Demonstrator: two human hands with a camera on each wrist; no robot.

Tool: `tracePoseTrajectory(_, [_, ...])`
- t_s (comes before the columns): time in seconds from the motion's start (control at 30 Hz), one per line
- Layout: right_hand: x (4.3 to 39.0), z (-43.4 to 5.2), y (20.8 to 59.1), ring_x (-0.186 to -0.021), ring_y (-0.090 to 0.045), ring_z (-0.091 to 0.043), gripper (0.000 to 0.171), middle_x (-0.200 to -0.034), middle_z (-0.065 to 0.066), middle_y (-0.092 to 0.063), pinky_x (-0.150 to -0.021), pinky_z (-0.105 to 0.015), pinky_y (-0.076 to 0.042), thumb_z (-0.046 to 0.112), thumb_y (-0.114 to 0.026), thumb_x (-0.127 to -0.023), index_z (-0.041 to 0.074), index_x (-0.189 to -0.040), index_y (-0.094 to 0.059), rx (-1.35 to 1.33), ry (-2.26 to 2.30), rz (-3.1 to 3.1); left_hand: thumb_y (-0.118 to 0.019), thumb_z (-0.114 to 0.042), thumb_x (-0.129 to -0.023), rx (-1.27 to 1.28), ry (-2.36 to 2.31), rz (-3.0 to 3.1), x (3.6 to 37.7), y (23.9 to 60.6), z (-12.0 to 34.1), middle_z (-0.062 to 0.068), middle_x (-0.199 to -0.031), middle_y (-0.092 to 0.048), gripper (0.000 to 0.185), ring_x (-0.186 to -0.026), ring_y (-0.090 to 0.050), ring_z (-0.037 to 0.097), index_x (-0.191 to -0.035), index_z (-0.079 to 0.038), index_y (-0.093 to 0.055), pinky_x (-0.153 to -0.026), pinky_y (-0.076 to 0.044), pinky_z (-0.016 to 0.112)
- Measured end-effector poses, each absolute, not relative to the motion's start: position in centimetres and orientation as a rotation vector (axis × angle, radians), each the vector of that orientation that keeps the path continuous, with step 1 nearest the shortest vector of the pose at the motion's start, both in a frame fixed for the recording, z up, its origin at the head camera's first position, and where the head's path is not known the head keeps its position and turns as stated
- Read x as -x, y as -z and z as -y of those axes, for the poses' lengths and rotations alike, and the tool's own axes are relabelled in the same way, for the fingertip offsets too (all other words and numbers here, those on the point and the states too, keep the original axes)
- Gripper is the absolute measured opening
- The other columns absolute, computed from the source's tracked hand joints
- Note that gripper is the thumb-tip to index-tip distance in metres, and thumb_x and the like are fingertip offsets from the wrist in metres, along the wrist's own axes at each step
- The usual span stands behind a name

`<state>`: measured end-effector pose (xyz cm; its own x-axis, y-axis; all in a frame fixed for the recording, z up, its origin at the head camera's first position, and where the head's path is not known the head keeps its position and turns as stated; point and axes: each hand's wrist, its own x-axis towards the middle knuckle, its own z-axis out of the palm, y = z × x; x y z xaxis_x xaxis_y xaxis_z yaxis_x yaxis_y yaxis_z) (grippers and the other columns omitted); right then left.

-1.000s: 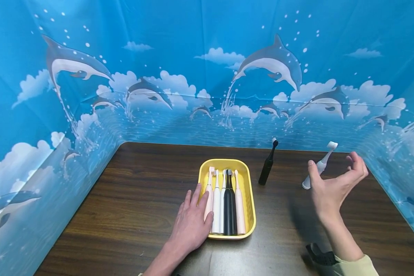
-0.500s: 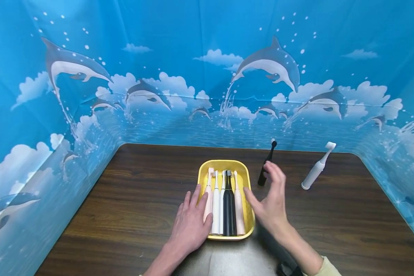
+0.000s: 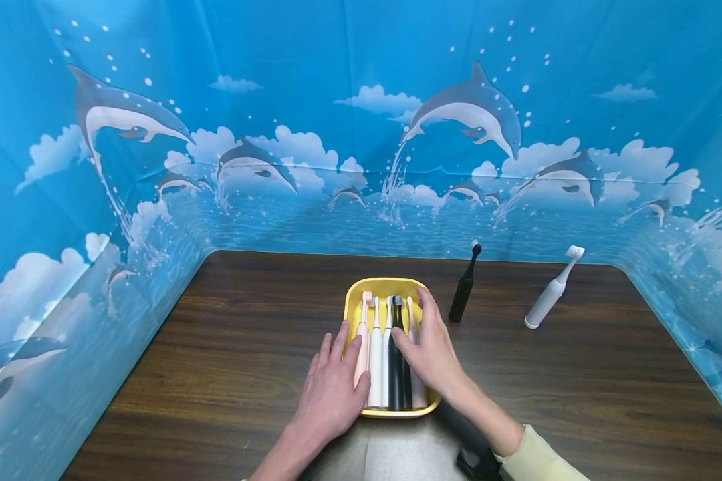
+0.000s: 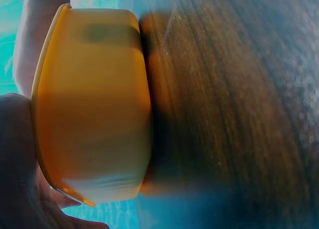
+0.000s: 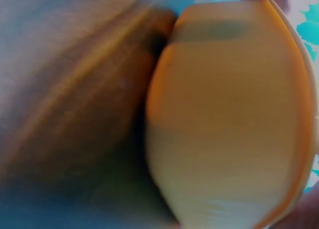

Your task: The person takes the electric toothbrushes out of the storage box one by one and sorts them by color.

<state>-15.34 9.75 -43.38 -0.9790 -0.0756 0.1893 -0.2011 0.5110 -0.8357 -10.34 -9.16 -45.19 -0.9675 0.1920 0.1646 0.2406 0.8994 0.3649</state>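
Note:
A yellow tray (image 3: 385, 285) sits on the dark wooden table (image 3: 247, 347) and holds several electric toothbrushes side by side: pink, white and black. My left hand (image 3: 351, 357) lies flat on the table, its fingertips against the tray's left rim and the outer pink toothbrush (image 3: 363, 337). My right hand (image 3: 417, 332) reaches into the tray's right side, with the thumb on the black toothbrush (image 3: 396, 381) and the fingers lying over the right pink one (image 3: 420, 395). Both wrist views show only the tray's outer wall (image 4: 94, 104) (image 5: 224, 114) up close, blurred.
A black toothbrush (image 3: 462, 294) and a white toothbrush (image 3: 547, 300) stand upright on the table to the right of the tray. Blue dolphin-print cloth walls (image 3: 361, 133) close in the table at the back and on both sides.
My right hand has swung left from beside the white toothbrush, past the black one, and come down onto the tray's right side. The left hand has stayed put.

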Motion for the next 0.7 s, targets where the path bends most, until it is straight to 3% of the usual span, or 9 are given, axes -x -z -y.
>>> tracePoseTrajectory(0.23, [16.4, -8.4, 43.1, -0.141, -0.042, -0.042, 0.086, -0.156, -0.03, -0.037, -0.112, -0.058, -0.036, 0.025, -0.071, -0.092, -0.004, -0.158, -0.023, -0.068, -1.413, 2.872, -0.061, -0.031, -0.096, 0.334, 0.593, 2.944, 10.4, 45.3, 9.3, 0.014, -0.165, -0.031, 0.057, -0.144, -0.034, 0.051, -0.148, -0.007, -0.054, -0.106, -0.037, 0.066])
tracePoseTrajectory(0.57, [17.2, -7.2, 44.2, -0.15, -0.021, -0.046, 0.076, -0.162, -0.036, -0.018, -0.12, -0.056, -0.02, 0.024, -0.063, -0.097, -0.009, -0.156, -0.027, 0.01, -1.397, 2.961, -0.061, -0.031, -0.096, 0.332, 0.596, 2.934, 10.2, 45.3, 9.3, 0.013, -0.165, -0.031, 0.057, -0.143, -0.034, 0.05, -0.148, -0.007, -0.054, -0.105, -0.038, 0.066])
tracePoseTrajectory(0.7, [17.4, -7.1, 44.5, -0.148, -0.027, -0.048, 0.069, -0.16, -0.035, -0.025, -0.119, -0.056, -0.024, 0.02, -0.058, -0.099, -0.009, -0.155, -0.031, 0.007, -1.322, 2.954, -0.061, -0.031, -0.096, 0.344, 0.592, 2.931, 10.3, 45.2, 9.3, 0.013, -0.165, -0.031, 0.057, -0.143, -0.035, 0.051, -0.147, -0.007, -0.055, -0.104, -0.039, 0.066])
